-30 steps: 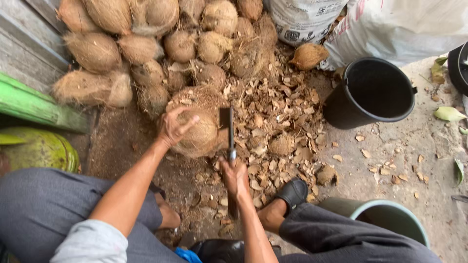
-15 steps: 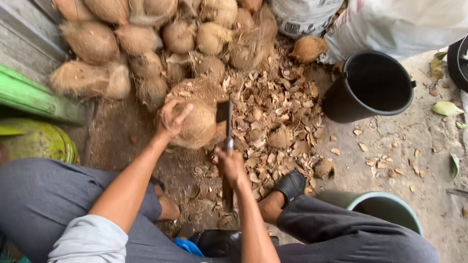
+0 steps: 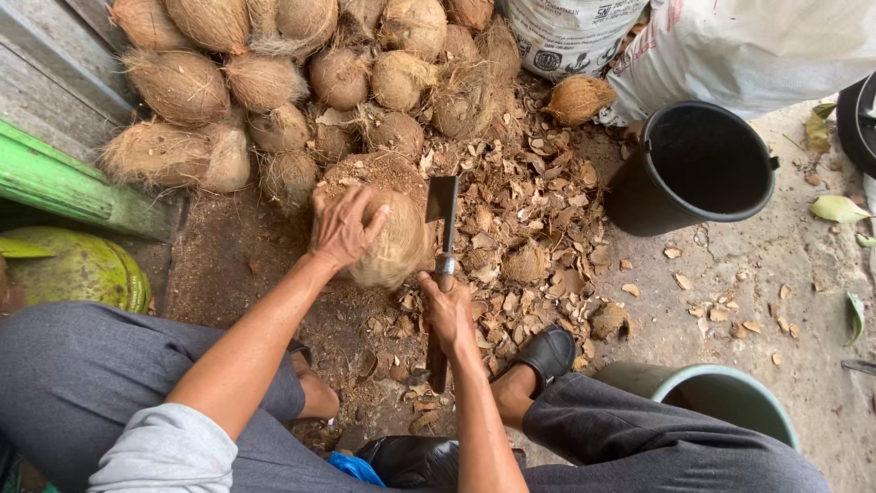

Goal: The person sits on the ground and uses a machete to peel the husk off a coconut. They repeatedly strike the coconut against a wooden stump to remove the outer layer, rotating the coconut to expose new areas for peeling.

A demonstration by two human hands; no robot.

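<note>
My left hand (image 3: 342, 228) grips the top of a husked brown coconut (image 3: 394, 245) that rests on the dirt. My right hand (image 3: 448, 313) holds the wooden handle of a cleaver (image 3: 443, 203), whose flat dark blade stands upright against the coconut's right side. Behind them lies a pile of several fibrous coconuts (image 3: 265, 82). Broken shell and husk chips (image 3: 538, 237) litter the ground to the right of the blade.
A black bucket (image 3: 698, 215) stands at the right, a grey-green bucket (image 3: 721, 402) near my right knee. White sacks (image 3: 693, 36) lean at the back. A green plank (image 3: 64, 183) and a green gas cylinder (image 3: 73, 269) sit at the left. My sandalled foot (image 3: 547, 351) rests among chips.
The cleaver blade has stayed close to the coconut's right side while my left hand shifted its grip slightly on top. The view has drifted a little.
</note>
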